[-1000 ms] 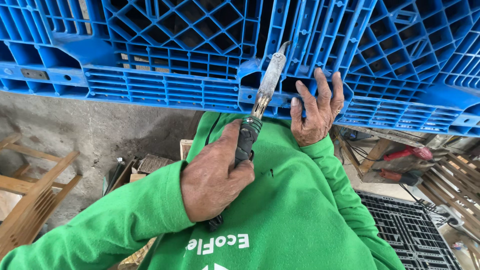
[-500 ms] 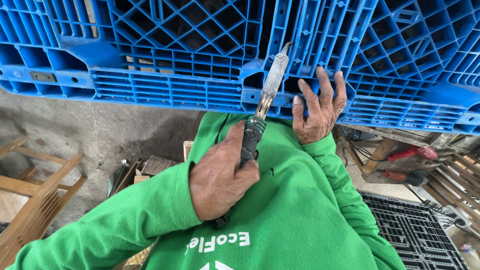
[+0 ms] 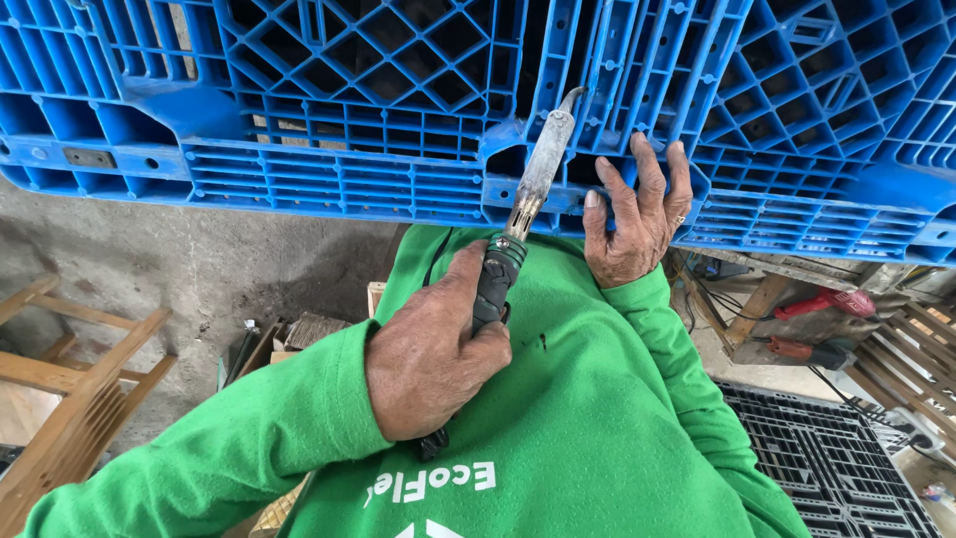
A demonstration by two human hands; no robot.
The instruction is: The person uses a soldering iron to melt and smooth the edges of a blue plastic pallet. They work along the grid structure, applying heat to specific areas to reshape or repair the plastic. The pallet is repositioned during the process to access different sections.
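Clamped in a full fist, your left hand (image 3: pixel 430 371) holds the iron (image 3: pixel 503 261) by its dark handle, thumb laid along the barrel, and the bent metal tip reaches up into a rib gap on the lower edge of the blue pallet (image 3: pixel 329 189). Your right hand (image 3: pixel 637 214) is not closed on anything: its fingers lie spread and flat against the pallet edge just beside the tip, bracing it. To do this stretch well, I judge you should keep the tip pressed squarely on the one spot and guide it from the wrist instead of the shoulder, keep the steadying fingers beside the metal shaft but never touching it, and watch that the cord, which runs down out of your fist over the green sleeve, does not drag the handle off line. The pallet stands on edge in front of you, filling the top of the view; the iron sits between it and your chest. Counting what shows: one iron, one blue pallet, one black pallet (image 3: pixel 832 468) flat on the floor at lower right, two red-handled tools (image 3: pixel 822 304) lying near it, and one wooden frame (image 3: pixel 75 389) at the left.
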